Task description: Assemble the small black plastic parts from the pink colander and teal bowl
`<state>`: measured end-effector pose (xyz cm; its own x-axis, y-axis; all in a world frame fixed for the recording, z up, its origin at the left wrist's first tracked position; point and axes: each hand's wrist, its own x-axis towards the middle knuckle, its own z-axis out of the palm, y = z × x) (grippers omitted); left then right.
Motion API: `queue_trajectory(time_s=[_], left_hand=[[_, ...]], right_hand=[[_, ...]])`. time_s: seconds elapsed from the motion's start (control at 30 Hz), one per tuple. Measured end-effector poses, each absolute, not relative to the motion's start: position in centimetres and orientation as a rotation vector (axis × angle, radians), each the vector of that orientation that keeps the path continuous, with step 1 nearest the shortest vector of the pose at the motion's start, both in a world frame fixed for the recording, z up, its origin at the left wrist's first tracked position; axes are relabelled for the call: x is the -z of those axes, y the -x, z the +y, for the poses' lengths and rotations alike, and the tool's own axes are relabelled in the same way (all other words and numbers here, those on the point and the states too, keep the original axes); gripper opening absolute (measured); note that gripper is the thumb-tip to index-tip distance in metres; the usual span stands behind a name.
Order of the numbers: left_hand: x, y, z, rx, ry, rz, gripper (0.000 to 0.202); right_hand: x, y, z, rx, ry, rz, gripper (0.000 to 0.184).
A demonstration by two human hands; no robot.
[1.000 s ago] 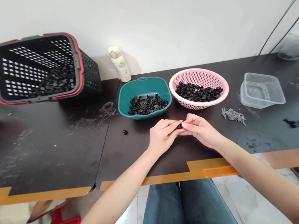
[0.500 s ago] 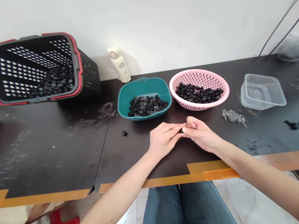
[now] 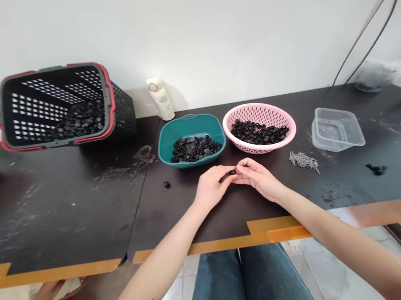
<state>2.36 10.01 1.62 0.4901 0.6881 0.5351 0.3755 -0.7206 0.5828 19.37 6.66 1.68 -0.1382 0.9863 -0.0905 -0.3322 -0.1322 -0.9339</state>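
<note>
At the upper left of the frame, a dark crate (image 3: 124, 107) with a red-trimmed rim held a heap of black pieces; if those were finished, you had a good many done, but their make-up was too small to tell. Left of centre, a loose piece (image 3: 166, 185) lay by itself on the table (image 3: 181, 219), perhaps done, perhaps a stray. Above it stood a white bottle (image 3: 161, 100), seemingly no part of the work. At upper centre, the teal tub (image 3: 189, 124) held many black discs, so plenty appeared left to handle there. Below it, at the centre of the frame, your left hand (image 3: 209, 187) was closed on a small black part (image 3: 232, 172), pinching it between thumb and fingers, and your right hand (image 3: 262, 179) pinched its other side. That part seemed under way and not yet done, though your fingers hid too much to show how far it was together. Just above your right hand, the pink basket (image 3: 271, 114) also held a thick heap of black pieces, likely more work left. Right of centre lay a pile of grey pins (image 3: 304, 161), with a plastic box (image 3: 338, 146) beyond it and a small black cluster (image 3: 377, 169) towards the right edge, all out of your grip.
</note>
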Motion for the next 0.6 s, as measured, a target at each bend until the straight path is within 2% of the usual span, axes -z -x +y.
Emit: queue_trajectory(time_s=[0.13, 0.23, 0.43, 0.53, 0.6], left_hand=[[-1.9, -1.6, 9.7, -0.784, -2.408, 1.030, 0.017], [-2.2, 0.1, 9.2, -0.675, -2.543, 1.140, 0.015], [-2.2, 8.0, 7.7, -0.691, -2.614, 1.687, 0.020], [-2.3, 11.2, 7.4, -0.721, -2.692, 1.780, 0.024], [-3.0, 12.2, 7.7, -0.812, -2.738, 1.765, 0.030]], right_hand=[[-0.4, -20.1, 7.2, -1.170, 1.233, -1.295, 0.022], [0.0, -20.6, 7.4, -1.010, 1.360, -1.478, 0.017], [-1.9, -23.2, 6.7, -0.893, 1.451, -1.695, 0.017], [-2.7, -27.0, 5.6, -0.762, 1.630, -1.776, 0.017], [-2.6, -30.2, 5.0, -0.561, 1.840, -1.766, 0.018]])
